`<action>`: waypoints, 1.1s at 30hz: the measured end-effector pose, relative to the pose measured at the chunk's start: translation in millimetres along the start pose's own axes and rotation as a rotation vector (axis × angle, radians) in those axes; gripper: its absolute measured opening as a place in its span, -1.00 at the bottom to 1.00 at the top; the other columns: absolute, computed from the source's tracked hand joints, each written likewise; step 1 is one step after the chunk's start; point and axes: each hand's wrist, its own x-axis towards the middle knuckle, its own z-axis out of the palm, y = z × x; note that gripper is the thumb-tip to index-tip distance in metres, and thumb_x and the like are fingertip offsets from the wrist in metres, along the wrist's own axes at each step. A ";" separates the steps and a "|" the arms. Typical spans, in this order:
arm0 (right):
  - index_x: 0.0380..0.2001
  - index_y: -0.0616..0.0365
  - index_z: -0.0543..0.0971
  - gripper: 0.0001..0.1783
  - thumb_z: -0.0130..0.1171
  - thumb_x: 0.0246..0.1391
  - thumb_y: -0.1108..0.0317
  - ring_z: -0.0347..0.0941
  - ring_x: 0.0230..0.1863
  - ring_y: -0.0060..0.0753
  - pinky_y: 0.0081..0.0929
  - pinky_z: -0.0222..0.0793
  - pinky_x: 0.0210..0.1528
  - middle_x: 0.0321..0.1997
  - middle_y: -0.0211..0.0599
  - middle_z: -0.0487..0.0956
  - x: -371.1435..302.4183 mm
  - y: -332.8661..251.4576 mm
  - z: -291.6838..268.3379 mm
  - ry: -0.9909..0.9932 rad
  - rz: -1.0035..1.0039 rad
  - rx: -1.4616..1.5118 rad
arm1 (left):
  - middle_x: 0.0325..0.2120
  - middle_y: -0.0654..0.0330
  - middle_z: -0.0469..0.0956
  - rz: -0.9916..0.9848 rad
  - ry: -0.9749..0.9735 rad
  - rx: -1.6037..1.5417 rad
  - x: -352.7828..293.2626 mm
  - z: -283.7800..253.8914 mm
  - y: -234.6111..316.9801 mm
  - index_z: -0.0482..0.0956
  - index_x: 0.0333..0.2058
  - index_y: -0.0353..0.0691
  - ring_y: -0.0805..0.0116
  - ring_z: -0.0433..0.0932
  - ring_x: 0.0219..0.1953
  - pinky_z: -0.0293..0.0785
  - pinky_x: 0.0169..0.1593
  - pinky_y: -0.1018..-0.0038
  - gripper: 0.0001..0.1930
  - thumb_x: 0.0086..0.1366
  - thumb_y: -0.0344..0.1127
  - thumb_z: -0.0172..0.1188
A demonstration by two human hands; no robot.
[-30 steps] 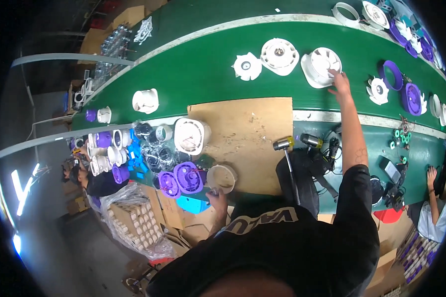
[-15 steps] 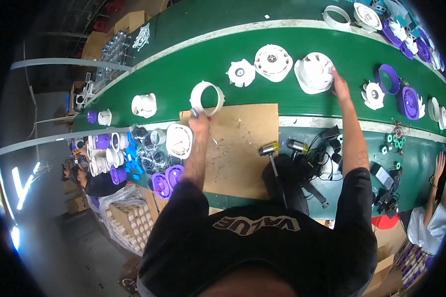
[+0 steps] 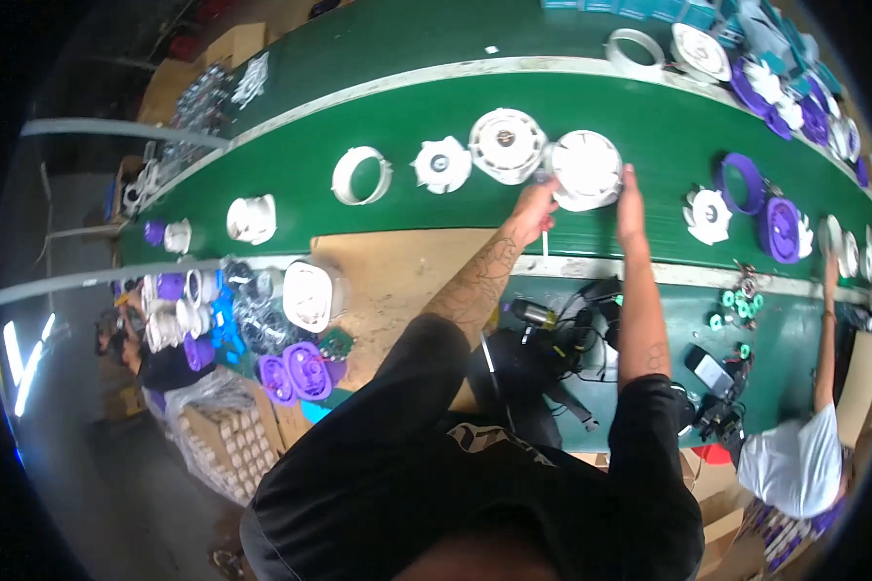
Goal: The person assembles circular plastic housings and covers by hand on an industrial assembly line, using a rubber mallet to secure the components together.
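A white fan housing (image 3: 588, 165) with a round top is held between my two hands over the green belt. My left hand (image 3: 531, 211) has its fingers bent at the housing's lower left edge. A thin tool with a pale shaft (image 3: 545, 242) sticks out below that hand; its kind is unclear. My right hand (image 3: 632, 208) lies along the housing's right side, fingers nearly straight against it. To the left on the belt are a round-faced white housing (image 3: 507, 145), a white fan blade wheel (image 3: 443, 165) and a white ring (image 3: 361, 176).
A cardboard sheet (image 3: 388, 261) lies before me, with a white housing (image 3: 308, 296) and purple covers (image 3: 308, 370) at its left. Black cables and adapters (image 3: 591, 329) lie right of centre. Purple rings (image 3: 743, 184) sit farther right. A co-worker's arm (image 3: 827, 329) reaches in.
My left hand has left the white ring and come right to the housing. The ring now lies farther off on the belt. The housing's round top faces me more. The view has shifted.
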 end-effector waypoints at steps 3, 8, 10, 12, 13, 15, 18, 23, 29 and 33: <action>0.18 0.38 0.30 -0.28 -0.07 0.24 -0.08 0.17 0.28 -0.26 -0.38 -0.08 0.35 0.23 -0.11 0.35 -3.2 -15.3 -8.3 0.024 -0.029 -0.001 | 0.21 0.22 0.29 0.051 -0.081 -0.061 10.7 0.7 -4.6 0.22 0.21 -0.04 0.20 0.36 0.10 0.18 -0.60 0.63 -0.48 0.36 0.04 -0.09; 0.12 0.38 0.31 -0.33 0.08 0.17 0.02 0.34 0.16 -0.18 -0.26 0.15 0.26 0.09 -0.18 0.47 7.0 -7.8 -31.2 0.002 0.004 0.067 | 0.19 0.22 0.32 0.030 -0.181 -0.068 0.2 8.3 -7.9 0.23 0.19 -0.08 0.26 0.38 0.11 0.17 -0.63 0.63 -0.49 0.36 0.02 -0.07; 0.15 0.34 0.30 -0.39 0.07 0.17 0.11 0.36 0.16 -0.12 -0.17 0.20 0.25 0.12 -0.14 0.46 0.7 -4.4 -38.4 -0.223 0.074 0.325 | 0.17 0.24 0.34 0.027 -0.263 -0.039 -7.1 3.8 -9.0 0.25 0.17 -0.09 0.26 0.40 0.11 0.19 -0.63 0.62 -0.50 0.36 0.00 -0.04; 0.16 0.29 0.30 -0.40 0.06 0.17 0.10 0.34 0.18 -0.12 -0.15 0.20 0.26 0.14 -0.16 0.44 -4.8 -9.7 -39.1 -0.278 0.136 0.380 | 0.15 0.26 0.35 0.004 -0.272 -0.085 -10.6 3.3 -10.7 0.26 0.16 -0.10 0.26 0.42 0.11 0.18 -0.64 0.63 -0.51 0.35 -0.01 -0.01; 0.17 0.24 0.30 -0.40 0.05 0.18 0.09 0.32 0.20 -0.11 -0.13 0.19 0.26 0.17 -0.18 0.43 -5.6 -14.8 -37.6 -0.325 0.203 0.450 | 0.22 0.23 0.27 -0.023 -0.295 -0.059 -9.1 0.8 -8.8 0.21 0.20 -0.12 0.24 0.37 0.15 0.19 -0.62 0.63 -0.47 0.34 -0.02 -0.02; 0.17 0.23 0.30 -0.45 0.00 0.21 0.15 0.31 0.23 -0.13 -0.11 0.16 0.30 0.19 -0.16 0.41 -6.5 -8.7 -33.1 -0.375 0.207 0.613 | 0.26 0.24 0.21 -0.044 -0.335 -0.034 -4.7 -6.8 -9.5 0.19 0.24 -0.11 0.25 0.32 0.20 0.21 -0.58 0.63 -0.43 0.33 -0.03 -0.01; 0.12 0.19 0.37 -0.52 0.02 0.19 0.20 0.36 0.17 -0.12 -0.06 0.28 0.20 0.15 -0.19 0.45 -21.9 7.5 -33.7 -0.152 0.217 0.735 | 0.19 0.19 0.31 -0.026 -0.313 0.047 -30.5 -4.7 -6.2 0.18 0.24 -0.17 0.25 0.42 0.13 0.08 -0.67 0.67 -0.41 0.33 -0.02 0.02; 0.18 0.18 0.30 -0.47 0.01 0.22 0.16 0.32 0.21 -0.05 0.00 0.23 0.25 0.19 -0.10 0.41 -47.1 -2.9 -15.1 -0.268 0.171 0.861 | 0.10 0.01 0.39 0.078 -0.273 0.212 -102.5 -36.5 -10.9 0.17 0.24 -0.26 0.27 0.53 0.00 0.11 -0.69 0.69 -0.40 0.36 -0.04 0.02; 0.24 0.17 0.22 -0.40 -0.01 0.25 0.07 0.30 0.24 -0.03 -0.06 0.28 0.24 0.25 -0.07 0.35 -52.2 -7.7 -21.4 -0.366 0.242 0.679 | -0.18 0.23 0.61 0.036 -0.127 0.153 -231.6 -110.7 -55.2 0.41 0.02 -0.18 0.52 0.59 -0.17 0.13 -0.65 0.70 -0.61 0.36 -0.07 0.03; 0.25 0.09 0.23 -0.36 0.03 0.21 0.00 0.30 0.24 -0.04 -0.01 0.26 0.24 0.26 -0.12 0.34 -56.5 4.0 -31.0 -0.280 0.161 0.708 | -0.16 0.15 0.59 -0.091 0.021 0.110 -300.8 -153.8 -89.0 0.42 0.01 -0.24 0.43 0.59 -0.19 0.15 -0.63 0.69 -0.64 0.37 -0.13 0.03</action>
